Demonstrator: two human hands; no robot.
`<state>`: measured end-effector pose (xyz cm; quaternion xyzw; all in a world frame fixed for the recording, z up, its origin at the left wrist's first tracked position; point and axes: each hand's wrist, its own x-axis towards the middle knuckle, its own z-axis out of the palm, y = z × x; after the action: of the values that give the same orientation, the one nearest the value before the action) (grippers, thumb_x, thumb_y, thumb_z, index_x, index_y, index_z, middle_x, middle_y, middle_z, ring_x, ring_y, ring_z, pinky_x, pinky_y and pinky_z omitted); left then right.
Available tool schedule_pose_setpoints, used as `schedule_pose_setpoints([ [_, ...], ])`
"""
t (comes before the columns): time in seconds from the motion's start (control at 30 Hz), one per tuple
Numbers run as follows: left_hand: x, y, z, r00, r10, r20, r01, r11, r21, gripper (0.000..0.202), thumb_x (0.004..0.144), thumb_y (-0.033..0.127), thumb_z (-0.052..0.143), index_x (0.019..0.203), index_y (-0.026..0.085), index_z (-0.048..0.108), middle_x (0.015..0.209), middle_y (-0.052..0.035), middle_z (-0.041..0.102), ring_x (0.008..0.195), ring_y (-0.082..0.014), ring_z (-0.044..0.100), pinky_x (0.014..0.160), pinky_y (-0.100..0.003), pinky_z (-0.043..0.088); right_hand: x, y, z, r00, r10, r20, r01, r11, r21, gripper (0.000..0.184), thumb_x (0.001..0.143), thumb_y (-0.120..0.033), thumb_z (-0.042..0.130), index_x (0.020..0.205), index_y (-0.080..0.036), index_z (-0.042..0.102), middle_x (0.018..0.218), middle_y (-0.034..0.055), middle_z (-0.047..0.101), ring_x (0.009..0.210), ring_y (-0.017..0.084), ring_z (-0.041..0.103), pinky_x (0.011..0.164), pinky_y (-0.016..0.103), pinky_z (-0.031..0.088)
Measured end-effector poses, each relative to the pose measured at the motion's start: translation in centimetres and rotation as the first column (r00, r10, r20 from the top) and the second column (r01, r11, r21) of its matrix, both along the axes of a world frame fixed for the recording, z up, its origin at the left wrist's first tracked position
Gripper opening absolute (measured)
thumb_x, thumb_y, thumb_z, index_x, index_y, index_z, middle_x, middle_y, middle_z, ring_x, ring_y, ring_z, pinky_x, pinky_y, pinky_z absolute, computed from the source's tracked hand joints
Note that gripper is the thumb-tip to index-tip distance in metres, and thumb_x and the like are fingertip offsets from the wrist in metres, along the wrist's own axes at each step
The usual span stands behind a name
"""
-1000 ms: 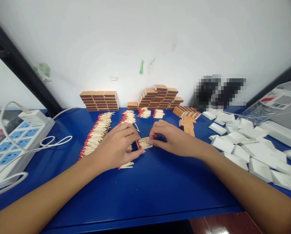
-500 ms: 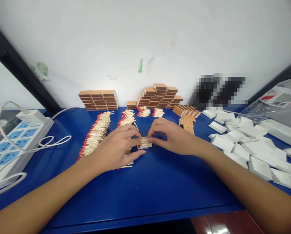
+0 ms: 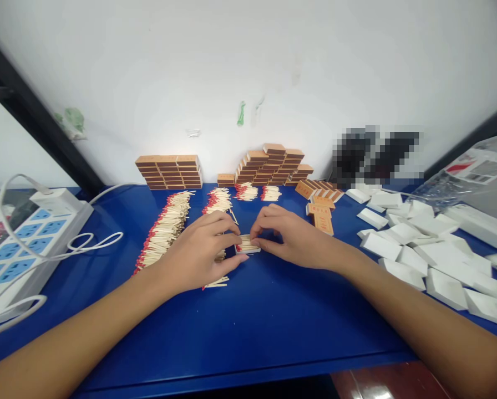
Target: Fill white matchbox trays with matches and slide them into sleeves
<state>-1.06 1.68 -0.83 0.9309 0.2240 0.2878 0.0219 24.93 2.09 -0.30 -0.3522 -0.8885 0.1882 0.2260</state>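
A small white matchbox tray lies on the blue table, with red-tipped matches in it. At its left end, my left hand steadies the tray between thumb and fingers, the thumb near the front edge. My right hand reaches in from the right, thumb and index finger pinched on the matches at the tray's right end. Under and behind my left hand runs a row of loose matches, partly hidden. Further left is a longer row of matches.
Stacked matchboxes and a bigger stack stand against the wall. Two small match piles lie before them. Orange matchbox sleeves and many white trays are at right. A power strip with white cables sits left.
My right fingertips have shifted slightly left over the matches in the tray. My left hand stays almost in place, and the view has moved slightly.
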Motion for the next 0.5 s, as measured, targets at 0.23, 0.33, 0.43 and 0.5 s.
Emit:
schedule_pose_setpoints([
  [0.23,0.0,0.0,0.0,1.0,0.01,-0.018,-0.01,1.0,-0.012,0.014,0.098,0.031,0.073,0.102,0.018,0.076,0.109,-0.0091,0.075,0.111,-0.0257,0.067,0.099,-0.044,0.059,-0.2,-0.3,0.6,1.0,0.028,-0.011,-0.028,0.999,0.019,0.011,0.099,-0.024,0.065,0.102,-0.024,0.076,0.099,0.0066,0.067,0.098,0.022,0.061,0.086,0.036,0.049],
  [0.33,0.0,-0.1,0.1,0.999,0.031,-0.025,-0.031,1.0,0.004,0.022,0.098,0.035,0.073,0.113,0.018,0.076,0.111,-0.0099,0.075,0.114,-0.0271,0.066,0.102,-0.045,0.058,0.7,0.4,1.6,1.0,-0.009,0.0,0.009,0.997,0.08,0.012,0.098,-0.027,0.065,0.1,-0.025,0.077,0.1,0.0069,0.07,0.097,0.023,0.063,0.086,0.036,0.049],
  [0.43,-0.1,-0.2,0.0,0.994,0.097,-0.052,-0.095,0.995,0.043,0.033,0.098,0.041,0.072,0.122,0.017,0.074,0.117,-0.0113,0.075,0.123,-0.0309,0.063,0.107,-0.05,0.056,3.3,1.9,3.0,0.973,-0.219,0.072,0.204,0.963,0.177,0.017,0.097,-0.032,0.063,0.092,-0.023,0.076,0.092,0.0073,0.072,0.088,0.023,0.065,0.078,0.035,0.048],
  [0.5,-0.1,-0.2,-0.1,0.985,0.145,-0.096,-0.14,0.989,0.056,0.039,0.099,0.044,0.071,0.127,0.016,0.072,0.123,-0.0129,0.074,0.129,-0.0337,0.06,0.11,-0.054,0.053,5.9,2.9,3.8,0.87,-0.446,0.21,0.398,0.887,0.235,0.017,0.094,-0.032,0.063,0.088,-0.021,0.075,0.085,0.0075,0.073,0.077,0.023,0.064,0.071,0.034,0.044],
])
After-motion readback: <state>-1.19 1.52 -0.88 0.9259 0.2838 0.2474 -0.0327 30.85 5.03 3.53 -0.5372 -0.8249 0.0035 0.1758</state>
